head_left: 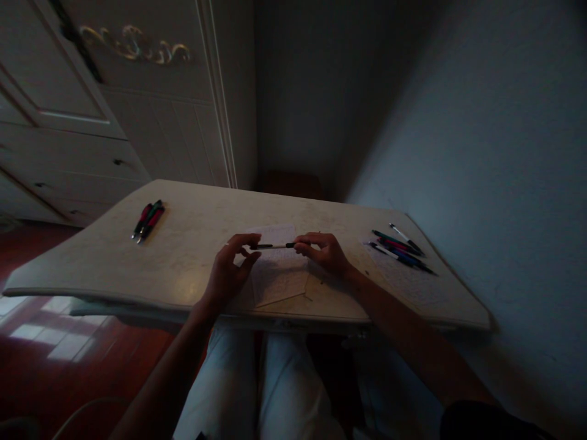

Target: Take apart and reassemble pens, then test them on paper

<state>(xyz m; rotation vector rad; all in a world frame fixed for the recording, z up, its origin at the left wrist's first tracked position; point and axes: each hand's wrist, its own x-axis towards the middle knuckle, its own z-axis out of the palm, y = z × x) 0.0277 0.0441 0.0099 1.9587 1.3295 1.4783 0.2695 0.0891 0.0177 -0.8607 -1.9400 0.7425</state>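
A pen (279, 246) was held level above the middle of the counter (202, 214), dark toward both ends and pale between, running from one hand to the other. The right hand (325, 252) was clamped on the pen's right end, thumb and fingers pinched together there. The left hand (232, 266) had its thumb and fingers curled around the left end, thumb below and fingers above; whether they pressed on it, I could not tell. Beneath the pen lay a sheet of paper (279, 282) with faint handwriting, its near edge close to the counter's front. Well to the left, a small bunch of markers (147, 221) in black, red and green lay side by side. On the right, several loose pens (397, 244), dark, white, red and blue, lay partly over a second written sheet (415, 281). A pale cabinet (169, 134) stood behind the counter's left side, and a bare wall (495, 153) rose along its right.
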